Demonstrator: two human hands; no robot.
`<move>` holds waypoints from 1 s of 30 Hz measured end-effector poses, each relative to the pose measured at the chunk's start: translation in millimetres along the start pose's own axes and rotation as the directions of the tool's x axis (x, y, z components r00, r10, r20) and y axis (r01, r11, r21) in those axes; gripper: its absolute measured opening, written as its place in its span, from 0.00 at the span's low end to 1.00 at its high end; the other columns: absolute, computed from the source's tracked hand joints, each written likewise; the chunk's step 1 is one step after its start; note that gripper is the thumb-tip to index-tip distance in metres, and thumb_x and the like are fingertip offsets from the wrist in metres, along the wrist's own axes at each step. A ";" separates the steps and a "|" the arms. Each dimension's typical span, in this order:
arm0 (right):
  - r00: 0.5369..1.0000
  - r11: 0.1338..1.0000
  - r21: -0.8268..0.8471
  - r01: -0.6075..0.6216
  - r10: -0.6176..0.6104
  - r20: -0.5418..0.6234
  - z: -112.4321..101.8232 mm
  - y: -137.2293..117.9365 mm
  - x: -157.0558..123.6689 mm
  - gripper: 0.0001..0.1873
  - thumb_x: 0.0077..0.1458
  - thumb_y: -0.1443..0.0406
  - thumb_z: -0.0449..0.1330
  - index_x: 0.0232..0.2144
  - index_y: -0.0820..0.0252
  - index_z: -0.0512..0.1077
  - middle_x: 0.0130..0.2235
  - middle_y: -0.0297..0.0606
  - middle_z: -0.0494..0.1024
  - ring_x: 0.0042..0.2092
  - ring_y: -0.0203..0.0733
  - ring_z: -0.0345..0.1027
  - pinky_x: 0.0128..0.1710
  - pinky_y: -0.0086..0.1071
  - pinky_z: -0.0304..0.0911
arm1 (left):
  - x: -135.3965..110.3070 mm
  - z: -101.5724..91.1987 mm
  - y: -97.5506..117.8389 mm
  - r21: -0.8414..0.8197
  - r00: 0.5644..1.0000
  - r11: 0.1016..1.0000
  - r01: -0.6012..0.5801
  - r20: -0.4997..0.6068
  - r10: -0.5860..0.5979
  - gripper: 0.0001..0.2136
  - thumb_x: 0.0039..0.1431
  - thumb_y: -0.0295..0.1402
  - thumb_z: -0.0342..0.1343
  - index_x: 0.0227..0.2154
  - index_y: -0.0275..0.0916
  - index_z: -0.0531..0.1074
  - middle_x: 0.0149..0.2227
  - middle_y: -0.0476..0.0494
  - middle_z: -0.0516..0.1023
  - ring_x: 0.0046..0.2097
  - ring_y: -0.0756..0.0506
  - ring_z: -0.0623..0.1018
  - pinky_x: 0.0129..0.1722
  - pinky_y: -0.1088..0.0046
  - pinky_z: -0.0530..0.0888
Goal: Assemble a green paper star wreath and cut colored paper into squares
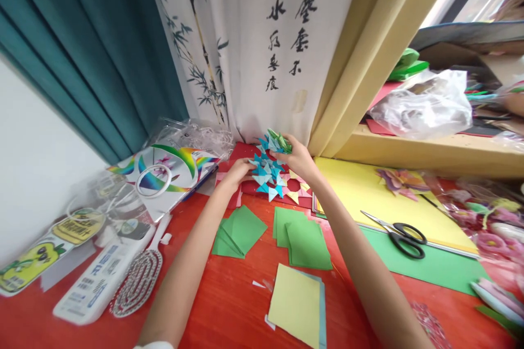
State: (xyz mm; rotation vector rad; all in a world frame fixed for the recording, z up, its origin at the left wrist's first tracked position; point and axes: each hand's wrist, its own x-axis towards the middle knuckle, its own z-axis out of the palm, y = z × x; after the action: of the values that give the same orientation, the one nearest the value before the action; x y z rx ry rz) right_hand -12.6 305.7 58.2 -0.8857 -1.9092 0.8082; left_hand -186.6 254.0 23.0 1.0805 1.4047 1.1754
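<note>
Both my arms reach far forward over a red table (229, 305). My left hand (237, 172) rests with its fingers closed on the left edge of a pile of folded blue paper pieces (268, 174). My right hand (298, 158) is closed around a bunch of folded blue and green paper pieces (278, 142), held just above that pile near the wall hanging. Pink and yellow folded pieces (295, 192) lie beside the pile.
Green paper squares (239, 232) and more green squares (307, 240) lie nearer me, with yellow squares (295, 302) in front. Black-handled scissors (399, 234) sit on yellow and green sheets at right. Packaged items (102, 267) crowd the left. A wooden shelf (429, 152) holds a plastic bag.
</note>
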 end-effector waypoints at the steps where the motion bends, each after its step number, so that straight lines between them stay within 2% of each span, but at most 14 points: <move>1: 1.000 1.000 -0.012 0.002 -0.002 0.001 0.6 0.2 -0.2 0.28 0.44 0.63 0.61 0.49 0.60 0.65 0.45 0.40 0.73 0.45 0.47 0.67 0.43 0.37 0.62 | 0.7 0.7 -2.0 0.040 1.000 0.999 0.003 -0.003 -0.003 0.11 0.49 0.24 0.52 0.38 0.33 0.70 0.29 0.44 0.76 0.28 0.50 0.76 0.31 0.73 0.74; 6: 1.000 0.998 -0.055 0.004 -0.004 0.005 1.3 -0.1 -0.4 0.28 0.44 0.62 0.62 0.49 0.59 0.65 0.45 0.40 0.73 0.46 0.48 0.66 0.43 0.37 0.62 | 8.4 -1.9 -14.1 0.325 0.996 0.946 0.008 -0.090 0.023 0.12 0.55 0.29 0.53 0.43 0.33 0.67 0.33 0.45 0.75 0.31 0.49 0.75 0.33 0.68 0.73; 10: 1.000 0.997 -0.073 -0.003 0.002 -0.015 1.4 2.1 0.3 0.27 0.46 0.59 0.61 0.49 0.59 0.65 0.44 0.41 0.74 0.44 0.47 0.67 0.42 0.37 0.62 | 12.3 -5.5 -15.8 0.563 0.974 0.824 -0.060 -0.147 0.172 0.11 0.54 0.30 0.55 0.41 0.33 0.68 0.43 0.40 0.72 0.45 0.44 0.72 0.46 0.60 0.68; 13: 0.999 0.997 -0.073 -0.015 0.011 -0.054 1.2 6.3 1.6 0.26 0.48 0.58 0.59 0.49 0.61 0.65 0.43 0.41 0.74 0.44 0.47 0.67 0.41 0.36 0.62 | 11.3 -2.8 -12.1 0.670 0.957 0.729 -0.138 -0.100 0.273 0.12 0.52 0.29 0.55 0.40 0.34 0.69 0.47 0.37 0.69 0.50 0.42 0.69 0.50 0.63 0.64; 17: 0.995 0.998 -0.054 -0.029 0.023 -0.095 -1.3 12.0 3.8 0.27 0.49 0.56 0.58 0.49 0.62 0.64 0.42 0.41 0.74 0.41 0.45 0.68 0.41 0.36 0.62 | 7.4 1.3 -11.4 0.741 0.955 0.638 -0.211 0.017 0.296 0.13 0.53 0.34 0.54 0.41 0.35 0.70 0.44 0.37 0.71 0.47 0.41 0.71 0.47 0.68 0.66; 20: 0.993 0.999 -0.047 -0.027 0.021 -0.116 -6.2 12.2 4.9 0.26 0.48 0.56 0.58 0.48 0.61 0.65 0.41 0.40 0.74 0.41 0.45 0.68 0.41 0.37 0.62 | 3.8 1.3 -16.0 0.778 0.962 0.584 -0.230 0.089 0.260 0.16 0.48 0.36 0.59 0.40 0.36 0.70 0.44 0.38 0.70 0.43 0.41 0.73 0.43 0.68 0.68; 24: 0.988 0.999 -0.052 0.004 -0.012 -0.155 -14.3 7.6 5.3 0.23 0.49 0.58 0.58 0.48 0.59 0.66 0.44 0.39 0.73 0.45 0.46 0.66 0.45 0.38 0.61 | 2.1 1.3 -19.2 0.816 0.967 0.536 -0.214 0.099 0.234 0.15 0.45 0.33 0.60 0.39 0.37 0.70 0.46 0.38 0.68 0.38 0.43 0.74 0.39 0.68 0.69; 27: 0.983 0.997 -0.070 0.018 -0.031 -0.182 -18.1 5.0 5.5 0.23 0.49 0.58 0.58 0.48 0.59 0.66 0.45 0.40 0.73 0.46 0.47 0.66 0.46 0.40 0.60 | 4.3 1.7 -17.6 0.826 0.968 0.523 -0.210 0.100 0.230 0.10 0.46 0.29 0.57 0.34 0.36 0.70 0.42 0.38 0.70 0.39 0.43 0.73 0.39 0.70 0.68; 30: 0.983 0.998 -0.042 0.046 -0.053 -0.175 -20.3 3.7 5.7 0.22 0.49 0.59 0.58 0.47 0.59 0.66 0.44 0.40 0.73 0.47 0.48 0.65 0.46 0.42 0.60 | 6.3 1.5 -17.2 0.823 0.970 0.528 -0.207 0.104 0.218 0.10 0.45 0.28 0.56 0.34 0.36 0.69 0.39 0.41 0.72 0.41 0.43 0.73 0.39 0.72 0.68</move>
State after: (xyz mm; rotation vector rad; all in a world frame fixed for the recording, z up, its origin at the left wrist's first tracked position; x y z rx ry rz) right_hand 4.2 316.2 66.2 -0.8989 -1.7897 0.6441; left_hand -186.7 258.0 5.1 1.9606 1.9515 0.6098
